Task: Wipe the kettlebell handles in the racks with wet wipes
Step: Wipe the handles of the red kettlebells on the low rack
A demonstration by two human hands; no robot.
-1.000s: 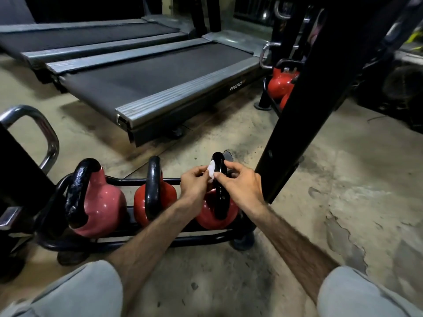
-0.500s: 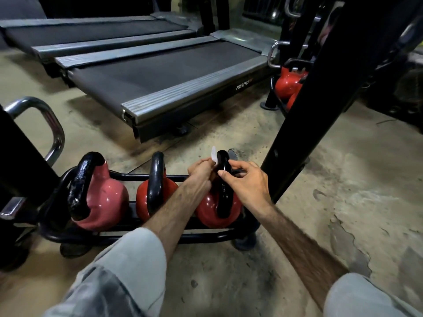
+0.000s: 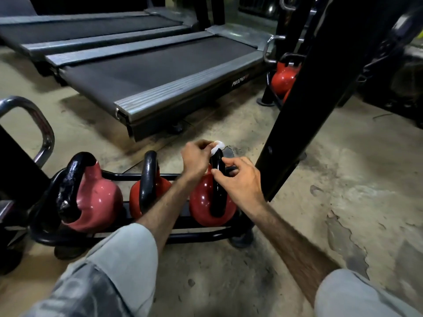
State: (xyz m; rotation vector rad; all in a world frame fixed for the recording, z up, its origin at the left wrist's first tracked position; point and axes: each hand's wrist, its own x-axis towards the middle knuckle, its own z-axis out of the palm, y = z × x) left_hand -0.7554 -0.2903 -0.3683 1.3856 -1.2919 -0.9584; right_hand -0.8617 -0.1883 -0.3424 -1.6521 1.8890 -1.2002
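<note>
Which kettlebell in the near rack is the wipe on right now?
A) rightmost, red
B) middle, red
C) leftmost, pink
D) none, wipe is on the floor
A: the left hand pinches the white wipe on the top of the rightmost kettlebell's handle, which the right hand steadies.

Three kettlebells (image 3: 98, 202) (image 3: 150, 193) (image 3: 211, 202) in near rack (image 3: 137, 237); two treadmills (image 3: 160, 72) (image 3: 87, 26); one wipe (image 3: 217, 146); two hands (image 3: 194, 157) (image 3: 242, 179).

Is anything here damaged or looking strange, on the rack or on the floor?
Yes. The handle of the leftmost, pink kettlebell looks rough and flaking, unlike the two smooth black handles beside it. The concrete floor at the right is cracked and chipped.
</note>
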